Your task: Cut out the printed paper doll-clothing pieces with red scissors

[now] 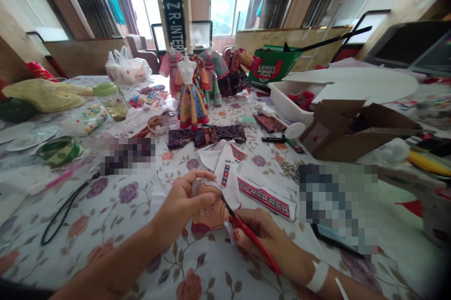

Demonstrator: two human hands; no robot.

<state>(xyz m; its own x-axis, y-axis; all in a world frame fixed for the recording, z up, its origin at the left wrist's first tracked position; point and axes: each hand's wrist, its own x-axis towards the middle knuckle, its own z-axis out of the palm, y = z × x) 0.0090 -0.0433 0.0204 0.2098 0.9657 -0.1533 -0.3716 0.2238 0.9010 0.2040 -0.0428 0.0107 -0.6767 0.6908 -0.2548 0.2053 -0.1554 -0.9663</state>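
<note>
My left hand (185, 199) pinches a printed orange cloth piece (207, 215) between thumb and fingers. It has a dark curved outline and a red lower border. In my right hand (262, 229) is a pair of scissors with red handles (255, 241). Their dark blades lie at the right edge of the orange piece; I cannot tell how far apart the blades are. Just beyond my hands are white cloth scraps (230, 159) and a strip with a red and black patterned band (266, 196).
Small dress forms in costumes (192, 88) stand at the back centre, behind folded dark patterned cloth (207, 135). A cardboard box (338, 133) and a white tray (285, 100) sit at right. At left are a lidded jar (111, 100) and green tape roll (59, 152).
</note>
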